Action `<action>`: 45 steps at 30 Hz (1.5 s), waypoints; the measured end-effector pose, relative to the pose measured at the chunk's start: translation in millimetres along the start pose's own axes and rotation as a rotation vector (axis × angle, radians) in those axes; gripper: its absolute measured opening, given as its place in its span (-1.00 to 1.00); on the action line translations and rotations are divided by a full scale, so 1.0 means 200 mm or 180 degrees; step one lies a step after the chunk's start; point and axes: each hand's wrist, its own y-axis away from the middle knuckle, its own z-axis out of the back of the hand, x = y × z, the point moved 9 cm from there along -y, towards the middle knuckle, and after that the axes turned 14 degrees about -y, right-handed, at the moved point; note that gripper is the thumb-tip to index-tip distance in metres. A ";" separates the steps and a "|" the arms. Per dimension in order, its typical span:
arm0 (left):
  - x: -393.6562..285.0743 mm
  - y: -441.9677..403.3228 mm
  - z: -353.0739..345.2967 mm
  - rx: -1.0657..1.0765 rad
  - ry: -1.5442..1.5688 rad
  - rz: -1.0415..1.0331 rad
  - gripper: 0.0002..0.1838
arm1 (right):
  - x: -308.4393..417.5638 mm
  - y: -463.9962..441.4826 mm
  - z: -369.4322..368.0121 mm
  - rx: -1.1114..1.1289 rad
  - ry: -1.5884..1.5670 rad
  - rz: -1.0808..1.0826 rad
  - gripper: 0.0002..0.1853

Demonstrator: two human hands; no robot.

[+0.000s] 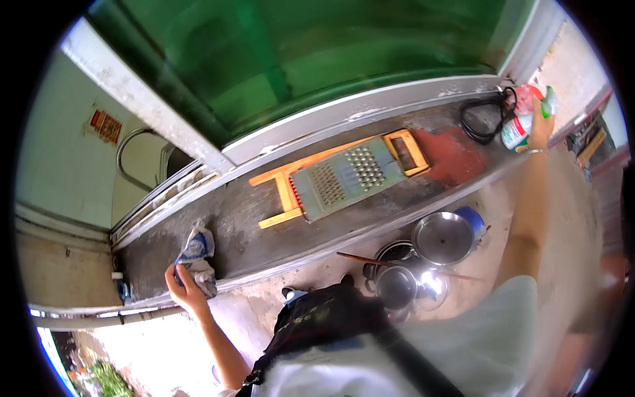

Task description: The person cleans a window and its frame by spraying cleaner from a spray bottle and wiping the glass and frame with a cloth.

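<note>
At the left end of the grey ledge, my left hand [187,288] is closed on a crumpled blue and white cloth [196,255]. My right hand [541,126] reaches to the far right end of the ledge. Its fingers are around the green top of a white spray bottle [516,132], which leans there. A red and white plastic item [527,97] lies behind the bottle. In the middle of the ledge rests a grater board [347,177] with an orange frame, between my two hands and touched by neither.
A coiled black cable [481,120] lies left of the bottle. Metal pans [443,238] and a smaller pot [396,286] stand below the ledge's front edge, with a stick across them. Behind the ledge is a green window [317,59] in a white frame.
</note>
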 end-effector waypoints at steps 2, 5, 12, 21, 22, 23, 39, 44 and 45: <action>0.01 0.00 -0.01 -0.0043 0.0037 0.0021 -0.77 | 0.06 0.04 -0.04 0.0255 0.0124 0.0050 -0.31; -0.03 -0.01 0.00 -0.0026 0.0037 0.0038 -0.79 | -0.09 0.03 0.11 0.0319 0.0956 -0.0291 -0.40; -0.05 -0.02 0.02 0.0019 0.0261 0.0207 -0.81 | 0.17 0.68 0.26 -0.0120 0.0694 -0.0001 -0.75; 0.03 -0.02 -0.10 0.0663 0.2680 0.1525 -0.80 | 0.76 1.79 -0.59 0.0351 -0.0597 -0.1372 -0.82; 0.01 -0.02 -0.10 0.0798 0.3006 0.1730 -0.81 | 0.81 1.87 -0.68 0.0504 -0.0723 -0.1442 -0.84; -0.01 -0.03 -0.09 0.0884 0.3225 0.1914 -0.79 | 0.82 1.94 -0.73 0.0560 -0.0796 -0.1585 -0.85; 0.43 -0.31 0.11 0.1799 0.4495 0.2119 -0.76 | 1.55 2.83 -1.86 0.2236 -0.1520 -0.2350 -0.91; 0.63 -0.37 0.15 0.2183 0.5028 0.1873 -0.80 | 1.70 3.06 -2.20 0.2810 -0.1443 -0.2124 -0.91; 0.67 -0.39 0.16 0.2162 0.4945 0.1795 -0.77 | 1.69 3.07 -2.23 0.2735 -0.1401 -0.2064 -0.91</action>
